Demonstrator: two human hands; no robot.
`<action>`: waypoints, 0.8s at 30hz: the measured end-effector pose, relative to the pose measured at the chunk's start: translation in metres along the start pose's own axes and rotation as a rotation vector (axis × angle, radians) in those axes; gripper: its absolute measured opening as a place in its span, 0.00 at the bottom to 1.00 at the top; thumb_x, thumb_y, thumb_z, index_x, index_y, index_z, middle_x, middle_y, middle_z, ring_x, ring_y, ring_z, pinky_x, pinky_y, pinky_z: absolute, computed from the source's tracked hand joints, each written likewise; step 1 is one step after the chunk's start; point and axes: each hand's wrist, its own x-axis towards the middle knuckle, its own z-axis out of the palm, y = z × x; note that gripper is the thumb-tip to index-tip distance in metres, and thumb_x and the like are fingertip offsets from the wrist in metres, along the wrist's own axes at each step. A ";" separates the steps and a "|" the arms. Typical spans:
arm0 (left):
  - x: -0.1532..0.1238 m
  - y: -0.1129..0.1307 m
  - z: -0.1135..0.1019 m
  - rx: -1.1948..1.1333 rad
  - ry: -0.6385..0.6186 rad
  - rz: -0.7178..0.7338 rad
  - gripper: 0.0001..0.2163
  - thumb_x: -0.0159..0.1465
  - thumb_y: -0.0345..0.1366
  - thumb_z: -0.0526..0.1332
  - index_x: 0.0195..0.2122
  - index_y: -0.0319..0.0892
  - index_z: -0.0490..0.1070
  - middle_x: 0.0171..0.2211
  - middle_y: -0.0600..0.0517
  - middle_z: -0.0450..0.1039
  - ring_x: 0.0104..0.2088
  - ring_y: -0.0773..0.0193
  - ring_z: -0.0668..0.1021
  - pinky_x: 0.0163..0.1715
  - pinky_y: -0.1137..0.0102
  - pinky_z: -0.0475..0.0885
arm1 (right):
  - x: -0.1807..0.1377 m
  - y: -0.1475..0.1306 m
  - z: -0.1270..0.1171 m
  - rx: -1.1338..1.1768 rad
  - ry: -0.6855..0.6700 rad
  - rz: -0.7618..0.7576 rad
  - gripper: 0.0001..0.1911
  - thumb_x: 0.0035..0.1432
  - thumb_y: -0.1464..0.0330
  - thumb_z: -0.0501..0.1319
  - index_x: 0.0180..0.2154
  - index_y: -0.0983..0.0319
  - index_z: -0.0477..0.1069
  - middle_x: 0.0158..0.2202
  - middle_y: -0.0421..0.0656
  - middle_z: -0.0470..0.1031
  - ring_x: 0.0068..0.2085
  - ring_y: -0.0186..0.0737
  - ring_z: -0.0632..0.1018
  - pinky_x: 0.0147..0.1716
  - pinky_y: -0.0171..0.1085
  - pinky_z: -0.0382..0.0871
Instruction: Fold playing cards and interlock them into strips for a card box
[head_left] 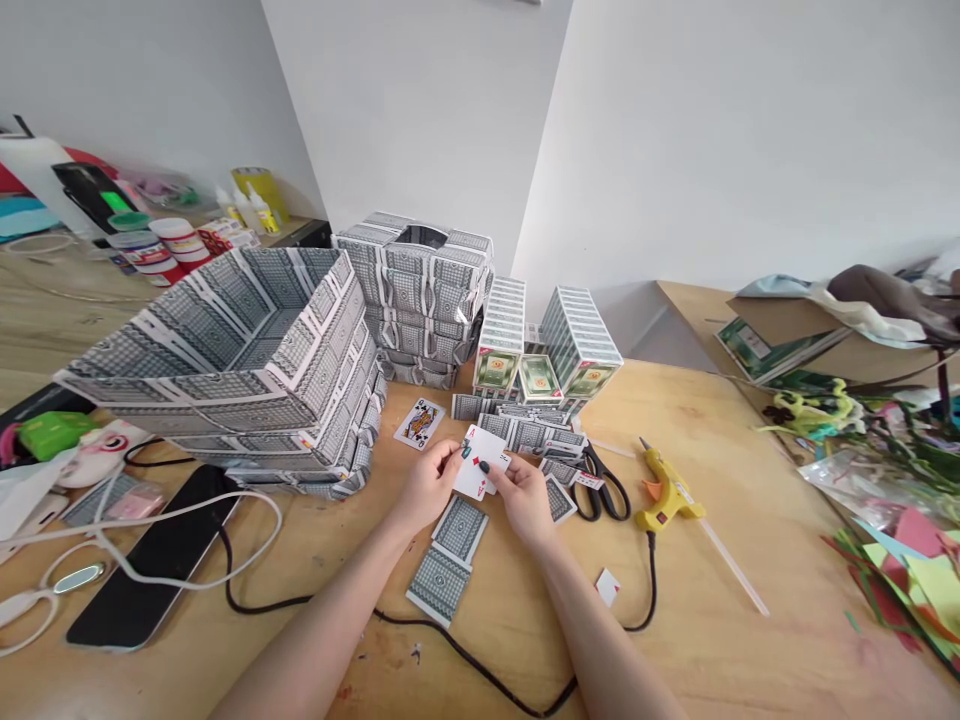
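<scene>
Both my hands hold one playing card (475, 470), a red ace of diamonds, face up just above the wooden table (720, 640). My left hand (429, 485) pinches its left edge and my right hand (525, 495) pinches its right edge. Two face-down cards (448, 555) with grey patterned backs lie on the table right below my hands. A face-up court card (420, 422) rests behind my left hand. More face-down cards (536, 435) spread behind my right hand.
A large box built from cards (247, 350) stands at left, a smaller card-built one (420, 290) behind it, and card packs (547, 350) at centre. Black scissors (604, 485) and a yellow glue gun (667, 495) lie right of my hands. A phone (154, 565), cables and craft paper (900, 560) lie around.
</scene>
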 end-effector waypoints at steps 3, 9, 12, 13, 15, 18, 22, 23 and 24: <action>0.001 0.001 -0.002 0.067 0.044 0.018 0.11 0.60 0.41 0.51 0.32 0.39 0.66 0.24 0.54 0.67 0.24 0.69 0.67 0.24 0.76 0.63 | 0.000 -0.004 0.000 -0.024 -0.038 -0.019 0.16 0.48 0.59 0.61 0.36 0.64 0.73 0.31 0.44 0.77 0.30 0.40 0.75 0.32 0.38 0.68; 0.001 -0.001 -0.005 0.236 0.065 0.080 0.10 0.60 0.38 0.50 0.32 0.39 0.67 0.23 0.54 0.68 0.24 0.69 0.68 0.23 0.77 0.62 | 0.001 -0.003 -0.003 -0.034 -0.059 -0.024 0.17 0.50 0.60 0.60 0.39 0.64 0.72 0.32 0.45 0.77 0.31 0.41 0.75 0.31 0.38 0.69; 0.000 -0.002 -0.004 0.245 0.042 0.112 0.10 0.60 0.37 0.50 0.34 0.39 0.67 0.26 0.52 0.70 0.26 0.68 0.70 0.24 0.77 0.63 | 0.002 0.000 -0.004 -0.051 -0.036 -0.034 0.18 0.49 0.59 0.60 0.39 0.64 0.71 0.33 0.45 0.76 0.33 0.43 0.76 0.32 0.40 0.70; 0.000 -0.002 -0.004 0.245 0.039 0.124 0.10 0.60 0.37 0.50 0.34 0.39 0.68 0.27 0.52 0.71 0.26 0.68 0.70 0.25 0.77 0.64 | 0.002 0.000 -0.004 -0.065 -0.030 -0.046 0.18 0.50 0.59 0.59 0.39 0.64 0.71 0.33 0.45 0.76 0.33 0.43 0.76 0.33 0.40 0.70; -0.002 -0.001 -0.003 0.263 0.044 0.147 0.09 0.60 0.36 0.51 0.34 0.39 0.68 0.29 0.51 0.72 0.27 0.68 0.71 0.25 0.77 0.64 | 0.002 0.001 -0.004 -0.110 -0.012 -0.079 0.17 0.50 0.59 0.58 0.38 0.64 0.71 0.33 0.46 0.76 0.34 0.43 0.75 0.34 0.39 0.69; -0.004 0.001 -0.003 0.349 0.061 0.192 0.09 0.61 0.36 0.50 0.32 0.40 0.69 0.27 0.51 0.72 0.27 0.67 0.72 0.27 0.76 0.64 | 0.002 0.001 -0.005 -0.181 0.028 -0.137 0.14 0.51 0.61 0.57 0.37 0.63 0.70 0.32 0.45 0.76 0.34 0.41 0.75 0.35 0.39 0.68; -0.007 0.004 -0.001 0.473 0.058 0.256 0.11 0.62 0.36 0.48 0.29 0.40 0.67 0.25 0.51 0.70 0.27 0.66 0.72 0.27 0.75 0.63 | 0.001 0.004 -0.006 -0.257 0.087 -0.191 0.13 0.53 0.62 0.55 0.36 0.63 0.69 0.29 0.44 0.74 0.31 0.40 0.73 0.33 0.36 0.67; -0.008 0.005 0.000 0.489 0.060 0.273 0.11 0.62 0.36 0.48 0.29 0.40 0.67 0.25 0.50 0.70 0.28 0.66 0.72 0.27 0.74 0.63 | 0.000 0.005 -0.006 -0.292 0.106 -0.203 0.13 0.53 0.62 0.55 0.37 0.64 0.69 0.28 0.43 0.73 0.30 0.39 0.73 0.31 0.35 0.66; -0.009 0.006 0.001 0.498 0.058 0.293 0.10 0.62 0.35 0.48 0.29 0.40 0.66 0.26 0.50 0.70 0.28 0.65 0.72 0.28 0.74 0.63 | -0.001 0.006 -0.005 -0.337 0.130 -0.216 0.13 0.54 0.62 0.54 0.37 0.64 0.69 0.25 0.42 0.72 0.28 0.37 0.72 0.28 0.34 0.65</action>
